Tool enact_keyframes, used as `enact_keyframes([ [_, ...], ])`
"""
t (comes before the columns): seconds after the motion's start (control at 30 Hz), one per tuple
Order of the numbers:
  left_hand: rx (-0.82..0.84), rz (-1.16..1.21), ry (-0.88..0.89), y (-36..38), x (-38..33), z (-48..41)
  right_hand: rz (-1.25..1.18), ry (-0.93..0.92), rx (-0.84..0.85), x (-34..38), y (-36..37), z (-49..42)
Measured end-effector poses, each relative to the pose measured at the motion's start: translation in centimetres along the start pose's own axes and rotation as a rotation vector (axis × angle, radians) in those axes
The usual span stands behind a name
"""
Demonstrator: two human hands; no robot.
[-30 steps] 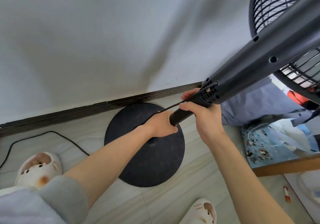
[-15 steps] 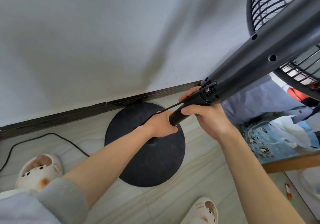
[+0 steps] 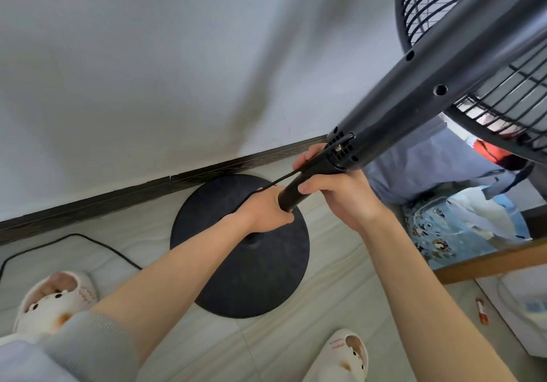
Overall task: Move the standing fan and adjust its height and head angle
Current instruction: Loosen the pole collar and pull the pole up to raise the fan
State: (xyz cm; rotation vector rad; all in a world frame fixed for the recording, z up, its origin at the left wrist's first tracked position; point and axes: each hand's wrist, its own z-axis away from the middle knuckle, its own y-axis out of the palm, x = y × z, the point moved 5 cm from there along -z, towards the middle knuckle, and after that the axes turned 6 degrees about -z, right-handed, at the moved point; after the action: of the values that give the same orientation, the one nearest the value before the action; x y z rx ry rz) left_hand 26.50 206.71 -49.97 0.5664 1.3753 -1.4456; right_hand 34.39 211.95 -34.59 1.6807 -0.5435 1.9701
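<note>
A lived-in room of a home is shown. Pale tiled flooring is met by a plain white wall along a dark skirting board. Cream cartoon-faced slippers are worn at the near edge. At the right, grey fabric is heaped over a blue cartoon-printed cloth, beside a wooden furniture edge. A black cable is trailed across the floor at the left.

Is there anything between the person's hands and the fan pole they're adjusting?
Nothing visible. The left hand and the right hand are both wrapped directly on the fan pole, just below the column housing. The power cord runs beside the pole, outside either grip.
</note>
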Motion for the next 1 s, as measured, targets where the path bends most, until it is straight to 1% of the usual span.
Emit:
enact_keyframes([
  [0.03, 0.0, -0.002, 0.0, 0.1, 0.0, 0.0, 0.0, -0.012, -0.041, -0.1, -0.3, 0.1],
  [0.07, -0.001, -0.005, 0.002, 0.1, -0.1, 0.0, 0.012, -0.044, -0.134, -0.3, -0.4, 0.3],
  [0.13, 0.002, -0.011, 0.024, 0.2, -0.3, -0.2, 0.07, -0.123, -0.396, -1.1, -0.1, 0.9],
  [0.17, 0.003, -0.014, 0.036, 0.2, -0.3, -0.2, 0.073, -0.16, -0.487, -1.7, 0.3, 1.1],
  [0.2, 0.002, -0.017, 0.045, 0.2, -0.3, -0.3, 0.052, -0.182, -0.533, -2.1, 0.6, 1.1],
  [0.23, -0.001, -0.017, 0.045, 0.2, -0.1, -0.3, 0.02, -0.186, -0.527, -2.1, 0.7, 0.9],
  [0.27, -0.009, -0.012, 0.037, 0.1, 0.1, -0.4, -0.004, -0.17, -0.456, -1.7, 0.7, 0.6],
  [0.37, -0.023, -0.005, 0.015, 0.1, 0.5, -0.4, 0.019, -0.05, -0.043, -0.4, 0.2, -0.1],
  [0.4, -0.026, -0.005, 0.013, 0.2, 0.6, -0.3, 0.035, -0.013, 0.03, -0.3, 0.1, 0.0],
  [0.43, -0.024, -0.007, 0.014, 0.3, 0.5, -0.3, 0.047, -0.013, 0.018, -0.3, -0.2, 0.1],
  [0.47, -0.02, -0.01, 0.014, 0.3, 0.4, -0.4, 0.055, -0.039, -0.07, -0.6, -0.4, 0.3],
  [0.57, -0.012, -0.012, 0.038, 0.3, 0.1, -0.5, 0.103, -0.134, -0.501, -2.0, 0.1, 1.1],
  [0.6, -0.014, -0.014, 0.045, 0.2, 0.0, -0.5, 0.104, -0.157, -0.582, -2.6, 0.5, 1.4],
  [0.63, -0.013, -0.014, 0.048, 0.2, 0.0, -0.5, 0.101, -0.171, -0.612, -2.9, 0.7, 1.4],
  [0.67, -0.012, -0.011, 0.049, 0.1, 0.1, -0.5, 0.093, -0.18, -0.584, -2.7, 0.7, 1.1],
  [0.7, -0.011, -0.004, 0.046, 0.1, 0.2, -0.5, 0.084, -0.171, -0.503, -2.2, 0.6, 0.7],
  [0.73, -0.011, 0.001, 0.038, 0.0, 0.3, -0.4, 0.061, -0.143, -0.371, -1.6, 0.4, 0.3],
  [0.8, -0.013, 0.009, 0.015, 0.0, 0.6, -0.2, 0.019, -0.052, -0.02, -0.5, 0.2, -0.3],
  [0.83, -0.009, 0.013, 0.012, 0.1, 0.6, -0.2, 0.019, -0.005, 0.116, -0.2, 0.2, -0.2],
  [0.87, -0.005, 0.015, 0.009, 0.3, 0.5, -0.1, 0.029, 0.016, 0.17, -0.1, -0.1, -0.2],
  [0.9, -0.004, 0.01, 0.006, 0.4, 0.5, -0.1, 0.032, 0.013, 0.133, -0.3, -0.3, -0.1],
  [0.93, -0.008, -0.003, 0.001, 0.4, 0.3, -0.1, 0.016, -0.012, 0.036, -0.5, -0.5, 0.1],
  [1.0, -0.005, -0.016, 0.007, 0.3, 0.0, -0.3, -0.009, -0.109, -0.233, -0.9, -0.4, 0.7],
])
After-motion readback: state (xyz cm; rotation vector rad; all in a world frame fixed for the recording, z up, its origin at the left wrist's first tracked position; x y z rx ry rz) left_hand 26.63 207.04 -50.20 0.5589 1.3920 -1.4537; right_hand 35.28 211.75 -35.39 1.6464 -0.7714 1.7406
